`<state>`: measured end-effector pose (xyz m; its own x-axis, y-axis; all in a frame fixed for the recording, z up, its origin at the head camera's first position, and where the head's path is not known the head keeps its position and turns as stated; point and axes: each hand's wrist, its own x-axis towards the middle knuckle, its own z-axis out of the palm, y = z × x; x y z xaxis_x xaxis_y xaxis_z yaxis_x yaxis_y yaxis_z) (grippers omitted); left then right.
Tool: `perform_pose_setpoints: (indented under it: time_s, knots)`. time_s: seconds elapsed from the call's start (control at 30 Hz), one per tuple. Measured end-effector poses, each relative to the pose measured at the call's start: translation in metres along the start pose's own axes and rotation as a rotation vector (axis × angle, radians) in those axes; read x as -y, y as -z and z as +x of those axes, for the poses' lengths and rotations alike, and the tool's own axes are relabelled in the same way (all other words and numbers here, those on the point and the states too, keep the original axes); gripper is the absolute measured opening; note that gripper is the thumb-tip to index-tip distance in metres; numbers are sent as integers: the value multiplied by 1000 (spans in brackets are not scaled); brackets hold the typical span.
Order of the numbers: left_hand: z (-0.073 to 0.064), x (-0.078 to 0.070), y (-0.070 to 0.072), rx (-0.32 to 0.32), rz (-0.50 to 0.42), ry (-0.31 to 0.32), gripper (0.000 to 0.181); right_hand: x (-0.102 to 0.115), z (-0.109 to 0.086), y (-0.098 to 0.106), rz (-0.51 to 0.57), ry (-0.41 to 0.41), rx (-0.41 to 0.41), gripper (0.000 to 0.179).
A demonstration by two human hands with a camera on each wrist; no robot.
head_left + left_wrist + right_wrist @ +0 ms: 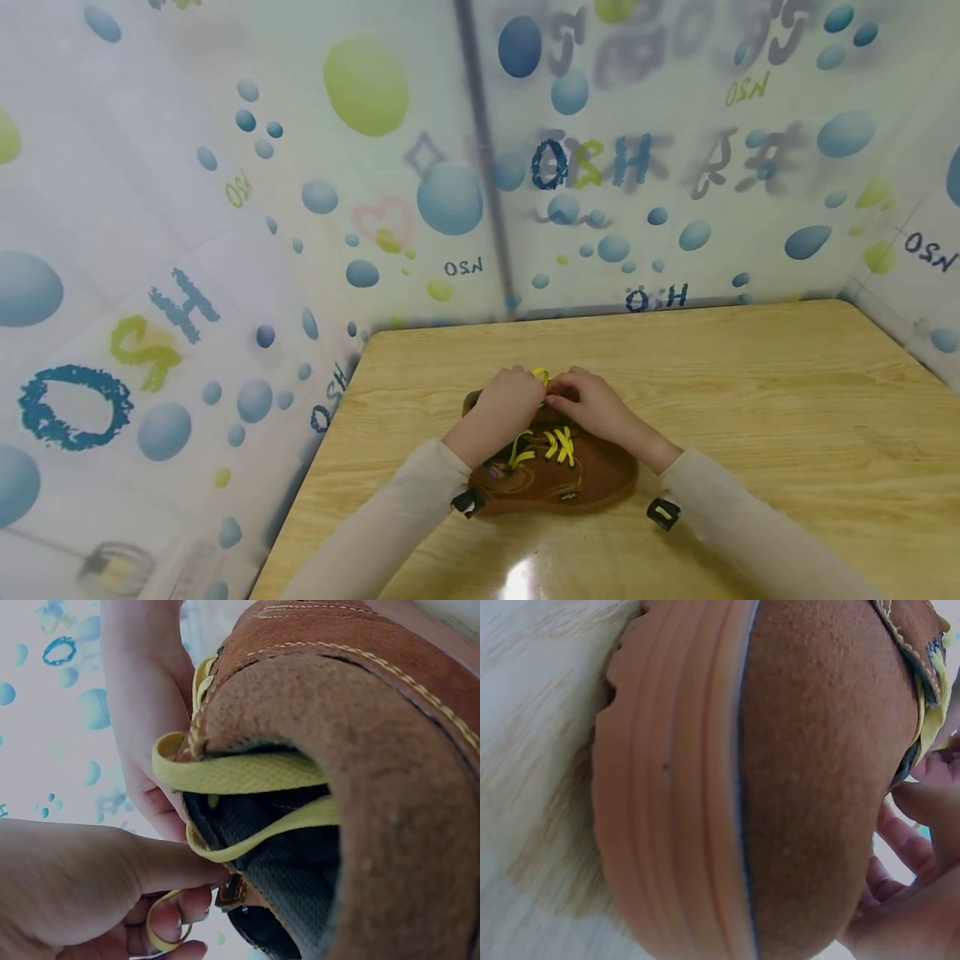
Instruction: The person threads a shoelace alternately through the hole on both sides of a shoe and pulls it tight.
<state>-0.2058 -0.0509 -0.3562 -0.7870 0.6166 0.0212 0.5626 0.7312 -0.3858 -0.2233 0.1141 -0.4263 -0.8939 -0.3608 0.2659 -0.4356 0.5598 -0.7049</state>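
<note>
On the wooden tabletop, the brown shoe stands upright on its sole, toe to your right. Your hands are close together at its far side: your left hand pinches the yellow lace; whether your right hand grips anything cannot be told.

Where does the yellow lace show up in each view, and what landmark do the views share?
Head: lower middle, the yellow lace crosses the brown shoe.
Left wrist: left of centre, the yellow lace spans the shoe's opening.
Right wrist: upper right edge, the yellow lace lies beyond the toe.
Shared landmark: the brown shoe.
</note>
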Motion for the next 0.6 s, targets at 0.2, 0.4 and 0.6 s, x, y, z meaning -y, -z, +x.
perform_pose_setpoints:
  time_s: [0.2, 0.4, 0.6]
  knots:
    - [0, -2, 0, -41, 41, -10, 18, 2, 1, -2, -13, -14, -8, 13]
    - [0, -1, -1, -109, 36, -30, 18, 3, 1, -2, -23, -25, -24, 12]
    - [4, -1, -4, -88, -26, -31, 22, 4, 1, -3, -45, -38, -33, 12]
